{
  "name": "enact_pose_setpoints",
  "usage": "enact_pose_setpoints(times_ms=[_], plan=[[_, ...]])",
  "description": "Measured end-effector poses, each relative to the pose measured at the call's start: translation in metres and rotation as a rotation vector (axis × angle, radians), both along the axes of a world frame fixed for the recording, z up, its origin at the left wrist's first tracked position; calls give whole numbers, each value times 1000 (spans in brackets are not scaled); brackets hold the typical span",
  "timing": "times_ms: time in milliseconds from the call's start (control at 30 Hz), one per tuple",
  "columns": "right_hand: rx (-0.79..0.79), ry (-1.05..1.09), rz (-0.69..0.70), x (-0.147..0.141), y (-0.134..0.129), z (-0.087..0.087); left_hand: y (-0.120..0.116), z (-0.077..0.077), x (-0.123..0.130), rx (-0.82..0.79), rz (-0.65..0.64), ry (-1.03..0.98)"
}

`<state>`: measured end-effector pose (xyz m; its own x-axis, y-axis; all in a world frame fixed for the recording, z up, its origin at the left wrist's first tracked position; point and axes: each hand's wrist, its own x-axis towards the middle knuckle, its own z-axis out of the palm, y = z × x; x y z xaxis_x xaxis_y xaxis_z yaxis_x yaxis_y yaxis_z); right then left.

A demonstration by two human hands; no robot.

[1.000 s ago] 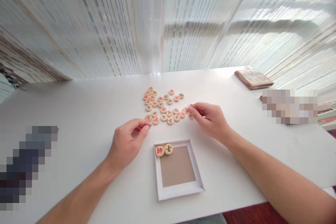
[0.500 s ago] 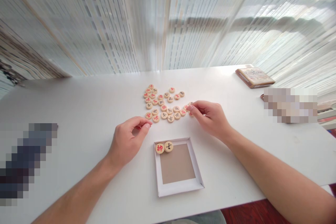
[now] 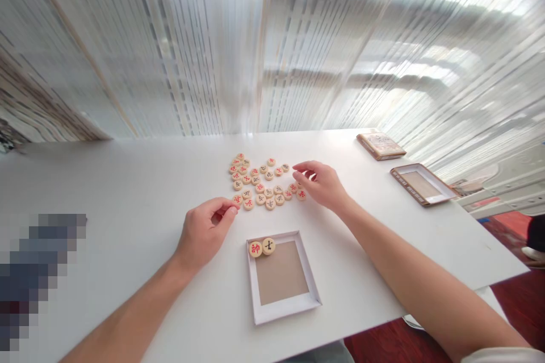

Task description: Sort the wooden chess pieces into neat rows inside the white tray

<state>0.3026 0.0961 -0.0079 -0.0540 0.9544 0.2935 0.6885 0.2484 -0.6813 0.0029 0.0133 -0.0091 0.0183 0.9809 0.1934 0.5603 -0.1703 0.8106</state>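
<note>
Many round wooden xiangqi pieces (image 3: 260, 188) with red or black characters lie in a loose cluster on the white table. My right hand (image 3: 320, 182) hovers at the cluster's right edge, thumb and fingers apart, partly hiding a piece beneath it. Beside the near left pieces, my left hand (image 3: 208, 229) is closed, thumb and index fingertip together; whatever they pinch, if anything, is hidden. The fingertips are close to a red-marked piece (image 3: 237, 199). Nearer to me lies a shallow white box tray (image 3: 288, 314), holding a red piece (image 3: 255, 249) and a black piece (image 3: 268, 246) in its far left corner.
At the far right of the table (image 3: 140, 181) lie a flat printed box (image 3: 380, 146) and another open tray with a brown rim (image 3: 443, 199). A blurred dark object (image 3: 46, 266) is at the left. Striped sheer curtains (image 3: 238, 45) hang behind the table.
My right hand has lifted off the pieces on the right and its fingers have spread. My left hand stays near the left pieces. The camera view has shifted, bringing the right-hand tray into sight.
</note>
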Motion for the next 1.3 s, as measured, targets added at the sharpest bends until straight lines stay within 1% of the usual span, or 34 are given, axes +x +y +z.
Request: enact_pose_setpoints(times_ms=[267,400,500,600,700,833,933,967,1033,1133,1200,1300], plan=[[-41,-215,135,-21,28,1,-1,3,-1,29,-28,-8],[-35,-251,199,-25,33,5,-1,2,-1,40,-47,-33],[-18,-228,203,-26,30,10,-1,1,-1,32,-53,-54],[-17,-145,201,-28,17,18,-1,2,0,17,-54,-79],[-70,-5,252,-33,-8,24,-1,3,0,-7,-54,-116],[-163,176,384,-45,-46,28,-5,8,4,-66,-77,-192],[-271,387,535,-53,-67,31,-12,15,11,-113,-123,-249],[-293,425,579,-54,-72,33,-14,18,13,-133,-147,-278],[-284,428,634,-56,-80,37,-18,24,17,-203,-219,-395],[-240,381,682,-54,-88,40,-24,31,22,-363,-330,-601],[-225,362,686,-51,-92,40,-26,34,25,-454,-350,-665],[-244,381,679,-49,-95,38,-29,34,27,-524,-325,-695]])
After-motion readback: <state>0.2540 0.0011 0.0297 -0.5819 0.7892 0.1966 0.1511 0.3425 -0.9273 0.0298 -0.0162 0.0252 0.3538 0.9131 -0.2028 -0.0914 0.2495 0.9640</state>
